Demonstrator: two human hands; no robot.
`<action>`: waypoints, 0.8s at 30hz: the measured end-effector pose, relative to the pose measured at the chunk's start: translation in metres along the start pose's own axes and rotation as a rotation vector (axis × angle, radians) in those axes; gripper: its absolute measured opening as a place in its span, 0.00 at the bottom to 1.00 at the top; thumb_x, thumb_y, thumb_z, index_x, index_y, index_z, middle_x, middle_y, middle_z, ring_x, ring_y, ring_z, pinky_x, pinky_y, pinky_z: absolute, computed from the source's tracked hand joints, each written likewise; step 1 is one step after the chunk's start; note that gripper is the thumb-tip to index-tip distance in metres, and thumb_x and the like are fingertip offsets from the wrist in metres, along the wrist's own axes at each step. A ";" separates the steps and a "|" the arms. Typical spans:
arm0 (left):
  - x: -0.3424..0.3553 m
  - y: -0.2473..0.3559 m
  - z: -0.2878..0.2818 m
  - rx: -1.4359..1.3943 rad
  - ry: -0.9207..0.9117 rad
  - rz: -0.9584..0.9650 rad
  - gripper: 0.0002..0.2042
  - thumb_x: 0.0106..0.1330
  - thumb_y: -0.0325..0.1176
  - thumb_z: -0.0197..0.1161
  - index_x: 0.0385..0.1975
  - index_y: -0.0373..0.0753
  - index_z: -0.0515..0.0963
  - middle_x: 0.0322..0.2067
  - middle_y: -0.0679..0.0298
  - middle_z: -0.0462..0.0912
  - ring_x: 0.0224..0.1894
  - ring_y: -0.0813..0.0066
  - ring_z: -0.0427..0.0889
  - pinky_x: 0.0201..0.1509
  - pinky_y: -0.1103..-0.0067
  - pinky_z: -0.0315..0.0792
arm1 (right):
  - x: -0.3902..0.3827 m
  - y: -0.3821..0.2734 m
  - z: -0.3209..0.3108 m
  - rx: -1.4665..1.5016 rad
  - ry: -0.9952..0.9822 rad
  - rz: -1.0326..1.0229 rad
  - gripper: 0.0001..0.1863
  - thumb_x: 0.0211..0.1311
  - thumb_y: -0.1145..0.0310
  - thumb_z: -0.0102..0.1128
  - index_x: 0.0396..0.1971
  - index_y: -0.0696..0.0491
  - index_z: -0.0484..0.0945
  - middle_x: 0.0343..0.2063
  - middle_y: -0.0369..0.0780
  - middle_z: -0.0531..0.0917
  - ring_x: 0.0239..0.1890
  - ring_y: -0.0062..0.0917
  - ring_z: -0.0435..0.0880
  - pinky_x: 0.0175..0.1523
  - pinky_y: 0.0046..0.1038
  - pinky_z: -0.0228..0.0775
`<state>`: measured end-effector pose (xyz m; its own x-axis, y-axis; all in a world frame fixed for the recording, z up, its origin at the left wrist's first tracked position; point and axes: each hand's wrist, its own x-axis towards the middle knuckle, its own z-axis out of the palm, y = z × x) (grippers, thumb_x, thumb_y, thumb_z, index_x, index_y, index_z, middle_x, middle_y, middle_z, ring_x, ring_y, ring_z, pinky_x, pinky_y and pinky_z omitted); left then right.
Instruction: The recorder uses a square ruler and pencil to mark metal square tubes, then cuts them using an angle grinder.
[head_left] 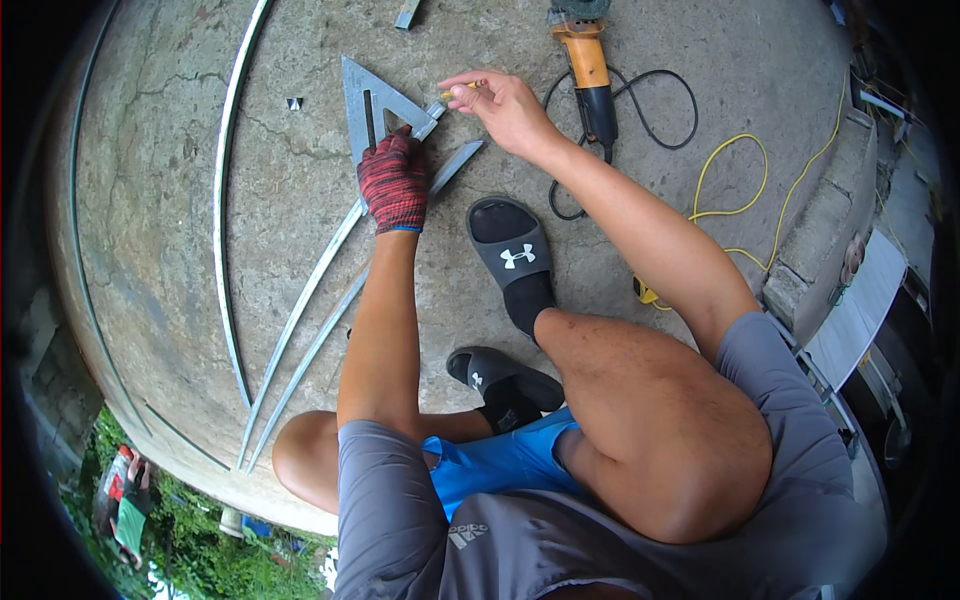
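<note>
My left hand (391,180), in a red and black knit glove, grips the grey triangular square (360,100) where it lies across a galvanized metal strip (315,275). My bare right hand (502,112) holds a small yellow stick (450,95), perhaps a pencil, in a pinch over the upper end of the strip, beside the square's right corner. A second strip's angled end (457,160) lies just to the right of my gloved hand.
An orange-black angle grinder (590,65) with black cord is at upper right of the concrete floor (160,200), near a yellow cable (755,190). Long strips (230,150) lie left. My sandalled feet (510,250) are below. A block edge (810,240) runs right; a person (128,520) appears lower left.
</note>
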<state>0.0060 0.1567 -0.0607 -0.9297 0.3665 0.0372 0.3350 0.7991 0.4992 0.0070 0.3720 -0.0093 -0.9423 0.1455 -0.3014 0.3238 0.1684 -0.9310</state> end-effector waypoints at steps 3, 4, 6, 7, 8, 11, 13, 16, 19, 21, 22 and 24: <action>0.001 0.001 0.000 0.032 -0.035 -0.014 0.06 0.61 0.30 0.67 0.37 0.47 0.85 0.47 0.64 0.91 0.42 0.53 0.85 0.50 0.63 0.77 | 0.000 0.001 0.001 -0.066 0.005 -0.045 0.14 0.77 0.62 0.61 0.52 0.54 0.88 0.37 0.41 0.91 0.41 0.24 0.89 0.48 0.28 0.80; 0.001 0.002 0.000 0.049 -0.050 -0.021 0.06 0.61 0.31 0.67 0.37 0.47 0.85 0.47 0.64 0.91 0.42 0.53 0.85 0.49 0.63 0.77 | 0.000 0.001 0.002 -0.094 0.009 -0.063 0.15 0.77 0.61 0.62 0.51 0.54 0.88 0.36 0.41 0.91 0.40 0.24 0.89 0.47 0.29 0.79; 0.000 -0.002 0.001 0.046 -0.043 -0.001 0.06 0.61 0.31 0.67 0.38 0.47 0.85 0.47 0.64 0.91 0.42 0.53 0.85 0.49 0.63 0.77 | -0.001 -0.003 0.003 -0.153 -0.001 -0.053 0.15 0.76 0.60 0.63 0.51 0.54 0.88 0.33 0.42 0.90 0.35 0.25 0.86 0.44 0.29 0.78; 0.000 -0.004 0.001 0.044 -0.039 0.009 0.06 0.62 0.31 0.67 0.38 0.47 0.85 0.47 0.64 0.91 0.42 0.53 0.85 0.49 0.63 0.77 | -0.002 -0.005 0.004 -0.182 -0.005 -0.048 0.15 0.76 0.59 0.63 0.51 0.54 0.88 0.32 0.42 0.90 0.33 0.25 0.85 0.43 0.30 0.77; 0.000 -0.003 0.001 0.045 -0.041 0.008 0.06 0.62 0.31 0.67 0.38 0.47 0.85 0.47 0.64 0.90 0.42 0.54 0.85 0.49 0.63 0.77 | -0.003 -0.006 0.005 -0.193 -0.001 -0.051 0.15 0.75 0.59 0.64 0.51 0.53 0.89 0.31 0.43 0.89 0.32 0.25 0.83 0.41 0.30 0.76; 0.000 -0.002 0.000 0.042 -0.042 0.012 0.06 0.62 0.32 0.67 0.38 0.47 0.85 0.47 0.64 0.90 0.43 0.54 0.85 0.50 0.63 0.76 | -0.005 -0.009 0.005 -0.230 -0.001 -0.052 0.15 0.75 0.59 0.64 0.50 0.51 0.89 0.26 0.44 0.86 0.28 0.26 0.79 0.38 0.32 0.74; -0.001 -0.006 0.001 0.032 -0.036 0.020 0.06 0.62 0.32 0.67 0.38 0.47 0.85 0.47 0.64 0.90 0.43 0.55 0.85 0.50 0.63 0.76 | -0.005 -0.011 0.005 -0.256 -0.017 -0.042 0.15 0.75 0.59 0.63 0.51 0.51 0.89 0.24 0.44 0.84 0.27 0.27 0.79 0.37 0.32 0.74; 0.001 -0.003 0.000 0.039 -0.058 0.012 0.06 0.61 0.32 0.67 0.38 0.47 0.85 0.47 0.64 0.90 0.43 0.55 0.85 0.51 0.63 0.76 | -0.005 -0.006 0.006 -0.257 -0.012 -0.056 0.15 0.76 0.58 0.62 0.51 0.51 0.89 0.22 0.44 0.83 0.26 0.28 0.78 0.36 0.34 0.73; 0.000 -0.004 0.000 0.025 -0.036 0.033 0.06 0.61 0.32 0.68 0.37 0.47 0.85 0.46 0.64 0.91 0.43 0.55 0.86 0.50 0.63 0.76 | -0.004 -0.001 0.007 -0.249 -0.009 -0.090 0.15 0.77 0.58 0.60 0.51 0.51 0.88 0.23 0.44 0.83 0.26 0.30 0.79 0.38 0.35 0.73; 0.001 -0.003 0.000 0.024 -0.046 0.030 0.06 0.61 0.32 0.68 0.37 0.47 0.85 0.46 0.64 0.91 0.43 0.55 0.86 0.50 0.63 0.76 | -0.003 0.005 0.007 -0.210 -0.002 -0.090 0.15 0.78 0.59 0.59 0.52 0.50 0.88 0.24 0.45 0.84 0.27 0.31 0.80 0.39 0.35 0.74; 0.002 -0.002 0.000 0.024 -0.052 0.028 0.06 0.61 0.32 0.68 0.37 0.47 0.85 0.46 0.64 0.91 0.43 0.55 0.86 0.50 0.63 0.76 | -0.003 0.007 0.007 -0.190 0.002 -0.089 0.15 0.78 0.59 0.58 0.52 0.50 0.88 0.24 0.45 0.84 0.27 0.31 0.81 0.39 0.35 0.74; 0.002 -0.006 0.003 0.038 -0.051 0.034 0.06 0.61 0.32 0.68 0.37 0.47 0.85 0.46 0.64 0.91 0.43 0.54 0.86 0.50 0.63 0.76 | -0.003 0.009 0.010 -0.177 0.015 -0.127 0.15 0.78 0.60 0.58 0.53 0.50 0.88 0.25 0.45 0.84 0.27 0.31 0.81 0.40 0.35 0.75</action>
<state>0.0027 0.1543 -0.0662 -0.9087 0.4173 0.0088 0.3731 0.8028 0.4650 0.0118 0.3637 -0.0184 -0.9755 0.1267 -0.1797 0.2137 0.3544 -0.9103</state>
